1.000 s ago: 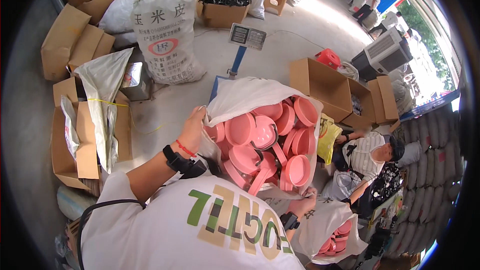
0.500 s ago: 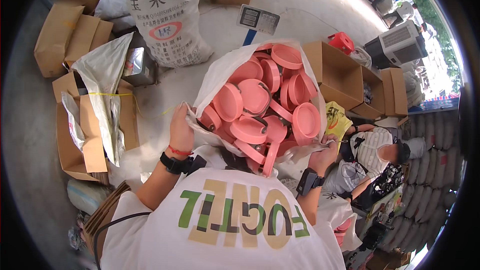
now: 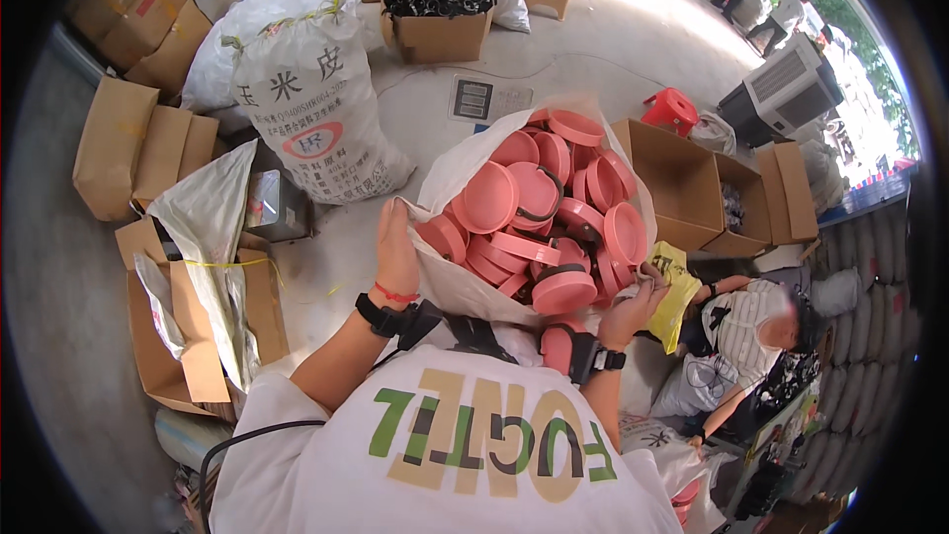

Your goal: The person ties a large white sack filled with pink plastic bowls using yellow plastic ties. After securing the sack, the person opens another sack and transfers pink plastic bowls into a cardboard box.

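In front of me stands a white woven sack [image 3: 457,170], its mouth wide and tilted toward me. It is heaped with round pink plastic parts [image 3: 486,196], some with dark curved pieces attached. My left hand [image 3: 393,252] grips the sack's left rim, fingers pointing up along the edge. At the near right rim, my right hand [image 3: 633,314] is closed on the sack's edge, fingertips bunched on the fabric. Another pink part [image 3: 560,344] shows below the near rim, beside my right wrist; whether it is falling or resting there I cannot tell.
A display panel [image 3: 486,99] stands beyond the sack. A full white sack [image 3: 321,129] and open cartons [image 3: 173,336] are on the left. To the right are a cardboard box [image 3: 672,183], a red stool [image 3: 672,111] and a seated co-worker [image 3: 746,331] beside a yellow bag [image 3: 674,297].
The sack's near side has risen slightly, and the pink parts have shifted inside it. One part now shows below the near rim. My left hand has moved right; my view has tilted up.
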Tool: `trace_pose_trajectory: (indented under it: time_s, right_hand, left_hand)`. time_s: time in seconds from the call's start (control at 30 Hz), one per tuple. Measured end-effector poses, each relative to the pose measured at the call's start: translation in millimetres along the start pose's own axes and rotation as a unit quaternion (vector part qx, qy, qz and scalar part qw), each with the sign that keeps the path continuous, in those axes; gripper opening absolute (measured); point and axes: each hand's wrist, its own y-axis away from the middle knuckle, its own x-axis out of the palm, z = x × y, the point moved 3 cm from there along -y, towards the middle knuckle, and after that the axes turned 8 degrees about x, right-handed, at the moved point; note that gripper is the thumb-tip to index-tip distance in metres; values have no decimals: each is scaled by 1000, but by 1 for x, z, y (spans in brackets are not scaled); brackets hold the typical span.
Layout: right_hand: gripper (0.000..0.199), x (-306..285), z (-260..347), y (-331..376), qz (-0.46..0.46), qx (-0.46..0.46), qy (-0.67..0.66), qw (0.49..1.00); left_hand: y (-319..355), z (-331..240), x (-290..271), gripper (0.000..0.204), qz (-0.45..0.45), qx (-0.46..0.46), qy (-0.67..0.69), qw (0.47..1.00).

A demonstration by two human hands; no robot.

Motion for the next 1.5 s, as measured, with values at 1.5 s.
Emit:
trace_pose_trajectory:
  time_s: [1.5]
  right_hand:
    - [25,106,124,10,180,7,154,972]
  left_hand:
    - [-124,27,4,22,247,-103,43,963]
